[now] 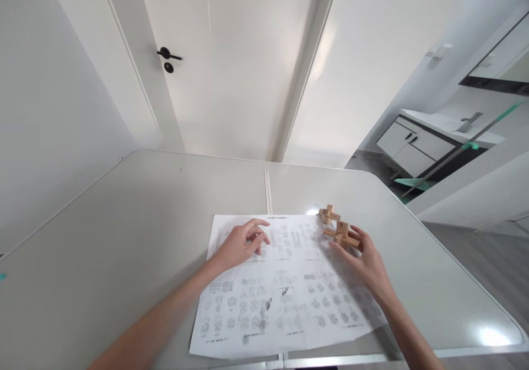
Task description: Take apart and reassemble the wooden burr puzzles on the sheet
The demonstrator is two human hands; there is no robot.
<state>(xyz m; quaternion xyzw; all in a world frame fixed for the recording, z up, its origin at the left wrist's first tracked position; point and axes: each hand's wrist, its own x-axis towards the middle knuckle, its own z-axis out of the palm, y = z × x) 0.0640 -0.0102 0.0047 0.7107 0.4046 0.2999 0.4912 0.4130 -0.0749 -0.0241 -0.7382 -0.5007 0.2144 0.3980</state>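
Observation:
My left hand (244, 243) is over the upper left part of a large printed sheet (231, 348), its fingers bent and apart with nothing in them. The sheet bears rows of small grey diagrams and is torn in places near its middle. At the sheet's right edge my right hand (367, 257) has thumb and fingers around a wooden block puzzle (342, 228) made of crossed pieces, with a dark mark on top. Just behind it sits a second, smaller wooden cross-shaped puzzle (328, 214), which no hand touches.
A pale table (136, 237) with a seam down its middle and metal edging carries everything. Beyond its far edge stands a white door (231, 72) with a black handle (169, 54). To the right are a washbasin cabinet (421, 141) and a pole with green parts (471, 145).

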